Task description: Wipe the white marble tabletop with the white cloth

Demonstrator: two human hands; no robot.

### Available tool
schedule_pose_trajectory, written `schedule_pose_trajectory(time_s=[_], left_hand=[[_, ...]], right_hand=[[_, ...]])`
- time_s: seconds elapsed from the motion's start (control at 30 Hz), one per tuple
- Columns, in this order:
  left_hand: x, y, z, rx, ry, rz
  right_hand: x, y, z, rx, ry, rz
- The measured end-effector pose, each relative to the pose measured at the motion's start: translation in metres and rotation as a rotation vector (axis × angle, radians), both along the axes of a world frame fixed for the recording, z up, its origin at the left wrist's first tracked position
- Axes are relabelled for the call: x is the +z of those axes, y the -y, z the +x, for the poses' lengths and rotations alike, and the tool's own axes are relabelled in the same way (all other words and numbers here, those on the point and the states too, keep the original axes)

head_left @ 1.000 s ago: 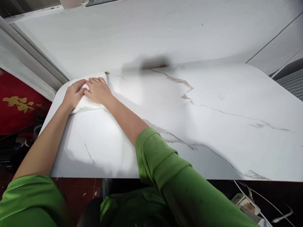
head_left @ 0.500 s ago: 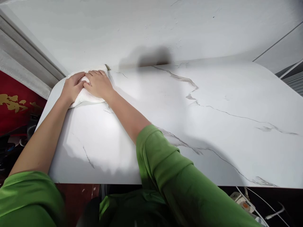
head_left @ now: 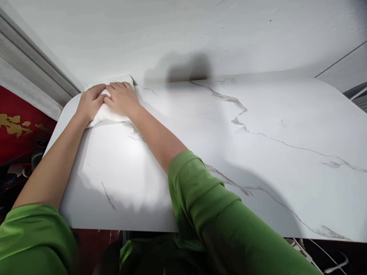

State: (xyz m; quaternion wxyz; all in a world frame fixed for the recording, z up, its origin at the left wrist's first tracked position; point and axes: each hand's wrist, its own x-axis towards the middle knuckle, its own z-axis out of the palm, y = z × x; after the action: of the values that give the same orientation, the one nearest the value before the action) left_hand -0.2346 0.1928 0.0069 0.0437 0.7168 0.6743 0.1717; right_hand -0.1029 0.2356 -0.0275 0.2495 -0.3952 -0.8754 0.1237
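Note:
A white cloth (head_left: 110,114) lies bunched on the far left of the white marble-patterned tabletop (head_left: 200,130), up against the wall. My left hand (head_left: 91,102) presses on its left part, fingers bent over the fabric. Beside it, my right hand (head_left: 123,99) bears down on the right part, fingers together and pointing toward the wall. The thumbs nearly meet at the middle of the cloth. Both palms hide much of it, and a dark greenish bit shows at its far right corner.
A pale wall (head_left: 243,38) runs along the table's back edge. Grey moulding (head_left: 37,61) rises at the left, above a red cloth with gold patterns (head_left: 17,126). White cables (head_left: 327,252) hang below the front edge at the lower right.
The cloth and both hands have shifted slightly toward the wall. My view has moved a little, so the table's veins at the right sit lower and further right.

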Motion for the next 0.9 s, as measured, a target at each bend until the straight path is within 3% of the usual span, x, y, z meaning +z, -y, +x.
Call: schedule_pose_trajectory(time_s=[0.47, 0.73, 0.9], left_hand=[[-0.005, -0.017, -0.001, 0.057, -0.036, -0.016], [-0.006, -0.021, -0.004, 0.071, -0.015, -0.03], [-0.01, -0.024, -0.01, 0.022, -0.004, -0.032]], right_hand=[[-0.008, -0.022, -0.008, -0.007, -0.064, -0.057], [0.0, -0.012, -0.002, -0.017, -0.003, -0.04], [-0.005, -0.012, -0.005, -0.025, -0.031, -0.027]])
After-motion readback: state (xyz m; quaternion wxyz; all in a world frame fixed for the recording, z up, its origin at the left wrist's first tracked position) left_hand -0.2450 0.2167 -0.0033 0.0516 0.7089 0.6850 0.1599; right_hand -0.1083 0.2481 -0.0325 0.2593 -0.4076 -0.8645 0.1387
